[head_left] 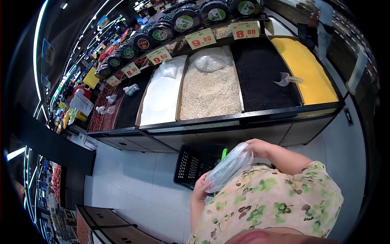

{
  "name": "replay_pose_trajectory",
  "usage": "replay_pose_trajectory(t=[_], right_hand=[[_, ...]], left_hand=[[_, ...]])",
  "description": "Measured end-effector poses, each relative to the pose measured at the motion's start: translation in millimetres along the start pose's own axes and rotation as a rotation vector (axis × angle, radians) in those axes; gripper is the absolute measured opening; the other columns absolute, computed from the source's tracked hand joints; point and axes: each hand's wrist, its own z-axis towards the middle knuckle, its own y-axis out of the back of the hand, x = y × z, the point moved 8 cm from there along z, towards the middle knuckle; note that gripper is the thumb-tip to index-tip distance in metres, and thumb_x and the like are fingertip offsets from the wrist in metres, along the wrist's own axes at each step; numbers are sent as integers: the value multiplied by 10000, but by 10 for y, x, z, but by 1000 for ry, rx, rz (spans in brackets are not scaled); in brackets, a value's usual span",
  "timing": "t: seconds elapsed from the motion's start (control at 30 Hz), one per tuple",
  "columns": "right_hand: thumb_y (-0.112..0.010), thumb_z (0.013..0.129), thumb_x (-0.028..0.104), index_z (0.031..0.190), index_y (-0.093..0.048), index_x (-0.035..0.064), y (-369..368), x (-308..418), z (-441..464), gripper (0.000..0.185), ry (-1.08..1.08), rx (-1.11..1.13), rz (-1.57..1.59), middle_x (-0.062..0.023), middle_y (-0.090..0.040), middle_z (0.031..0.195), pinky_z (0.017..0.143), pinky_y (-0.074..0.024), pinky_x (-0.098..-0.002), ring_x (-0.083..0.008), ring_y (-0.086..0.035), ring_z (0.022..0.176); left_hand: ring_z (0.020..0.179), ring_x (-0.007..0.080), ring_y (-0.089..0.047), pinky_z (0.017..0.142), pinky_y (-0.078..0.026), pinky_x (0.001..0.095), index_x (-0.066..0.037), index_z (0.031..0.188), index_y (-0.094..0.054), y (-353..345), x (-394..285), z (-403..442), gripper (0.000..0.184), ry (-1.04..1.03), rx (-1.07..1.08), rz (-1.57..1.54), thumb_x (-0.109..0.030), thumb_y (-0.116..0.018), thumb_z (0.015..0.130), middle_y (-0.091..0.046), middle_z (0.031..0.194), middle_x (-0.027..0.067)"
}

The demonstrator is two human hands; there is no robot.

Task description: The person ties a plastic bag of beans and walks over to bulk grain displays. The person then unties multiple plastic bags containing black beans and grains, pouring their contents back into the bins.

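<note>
A clear plastic bag (230, 167) is stretched between my two hands in front of my body. My left hand (200, 188) has its fingers closed on the bag's lower left end. At the upper right end, my right hand (259, 148) pinches the bag's other edge. The bag looks flat and I see nothing inside it. Just beyond it, a black shopping basket (191, 164) with a bit of bright green (224, 153) at its side stands on the floor, partly hidden by the bag.
Ahead is a bulk-food counter (239, 122) with bins of black grain (260, 73), yellow grain (310, 73), pale grain (209, 91) and white grain (160, 97). A clear scoop (289, 79) lies over the black grain. Another person (323, 26) stands at the upper right.
</note>
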Motion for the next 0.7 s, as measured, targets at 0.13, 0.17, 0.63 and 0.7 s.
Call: replay_pose_trajectory(t=[0.13, 0.17, 0.63, 0.7], right_hand=[[-479, 844, 59, 1057, -578, 29, 42, 35, 4, 237, 36, -9, 169, -70, -630, 940, 740, -512, -339, -188, -618, 855], [-486, 842, 57, 1050, -581, 26, 60, 46, 4, 231, 56, 3, 202, -73, -632, 936, 746, -512, -340, -188, -621, 852], [-628, 823, 124, 968, -601, 53, 515, 60, -153, 164, 49, 50, 185, -32, -637, 848, 650, -522, -283, -134, -625, 732], [-625, 827, 131, 968, -600, 53, 653, 128, -76, 163, 39, 27, 182, -32, -638, 851, 652, -525, -291, -138, -626, 729]], left_hand=[[836, 107, -574, 757, -452, 244, 15, 1076, -573, 57, 199, 124, 373, 148, 29, 335, -87, -697, 740, -625, 945, 39], [822, 100, -570, 748, -448, 238, 14, 1057, -582, 88, 248, 170, 338, 196, 19, 367, -87, -689, 753, -626, 930, 35], [1072, 314, -520, 945, -397, 484, 2, 1111, -525, -32, -150, 745, 331, -36, -204, -451, -190, -499, 842, -564, 1129, 159], [1074, 313, -518, 946, -394, 486, -1, 1116, -525, -88, -131, 828, 323, -18, -234, -453, -187, -481, 857, -562, 1134, 157]])
